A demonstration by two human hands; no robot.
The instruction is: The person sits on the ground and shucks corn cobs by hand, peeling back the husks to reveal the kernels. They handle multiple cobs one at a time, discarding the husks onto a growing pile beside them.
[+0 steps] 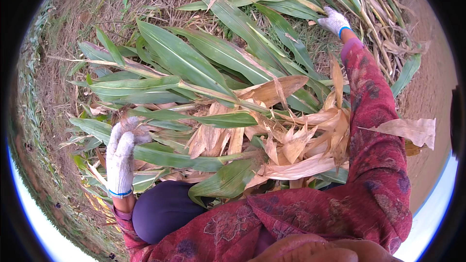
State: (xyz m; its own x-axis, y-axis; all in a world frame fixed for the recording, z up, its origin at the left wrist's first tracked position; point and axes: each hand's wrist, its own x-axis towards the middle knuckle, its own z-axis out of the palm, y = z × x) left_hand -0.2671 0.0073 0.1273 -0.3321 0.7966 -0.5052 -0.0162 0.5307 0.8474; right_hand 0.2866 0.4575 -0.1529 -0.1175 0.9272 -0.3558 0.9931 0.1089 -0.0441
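My left hand (pixel 123 154), in a white knit glove with a blue cuff edge, is curled at the left around a tuft of brown maize silk (pixel 134 125). Whether an ear lies inside the fingers is hidden. My right hand (pixel 334 22), gloved alike, reaches far out at the upper right. Its fingers close at the yellowish end of a green maize leaf (pixel 296 9); the grip is partly hidden. Between the hands lies a heap of cut maize plants, with broad green leaves (pixel 185 58) and dry tan husks (pixel 295 142).
Another bundle of maize stalks (pixel 378 18) lies beyond my right hand. Dry straw and low weeds cover the ground (pixel 98 11). My bent knee (pixel 165 211) presses near the heap. A dry leaf piece (pixel 407 131) lies across my right sleeve (pixel 375 116). Bare brown soil (pixel 426 91) is at the right.
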